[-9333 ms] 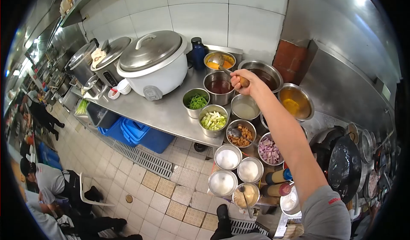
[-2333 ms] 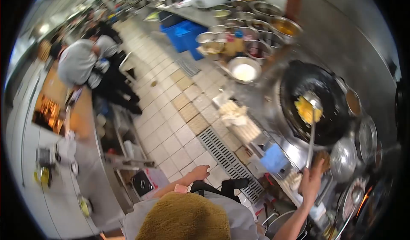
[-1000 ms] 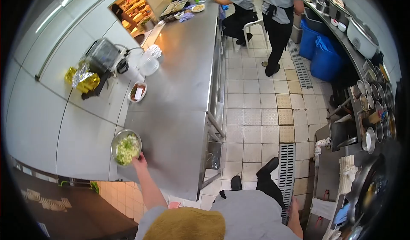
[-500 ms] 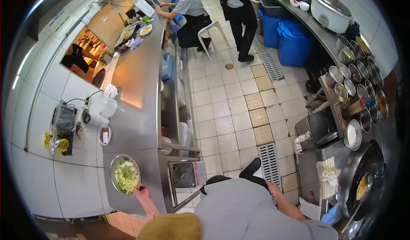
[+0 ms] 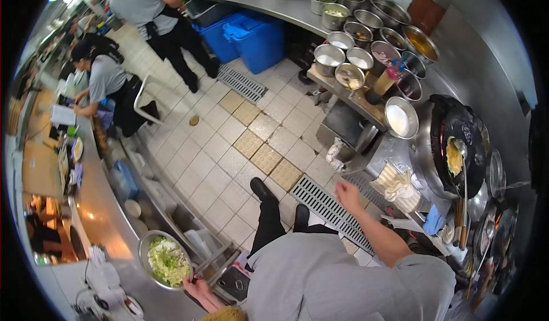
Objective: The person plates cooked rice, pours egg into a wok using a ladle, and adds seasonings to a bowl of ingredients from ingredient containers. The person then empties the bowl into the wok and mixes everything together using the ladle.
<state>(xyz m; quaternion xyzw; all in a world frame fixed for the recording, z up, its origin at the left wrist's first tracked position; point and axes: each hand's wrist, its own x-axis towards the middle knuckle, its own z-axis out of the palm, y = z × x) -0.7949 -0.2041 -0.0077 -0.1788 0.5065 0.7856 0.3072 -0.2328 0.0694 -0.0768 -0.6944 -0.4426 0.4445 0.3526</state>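
Observation:
At the lower left, my left hand grips the rim of a metal bowl. Chopped pale and green vegetables fill the bowl, which is held by the steel counter's edge. My right hand hangs over the floor grate with its fingers curled and nothing visible in them. A folded cloth on the stove's edge is the thing nearest to it. Farther right a wok sits on the stove, with a ladle and yellow food in it.
Several metal pots of ingredients crowd the shelf beside the stove. Along the left runs a steel counter. Two co-workers, one standing and one by a white chair, are ahead, near blue bins.
My view has swung right toward the stove. The bowl is now lifted off the counter in my left hand, and my right arm has come forward from my side.

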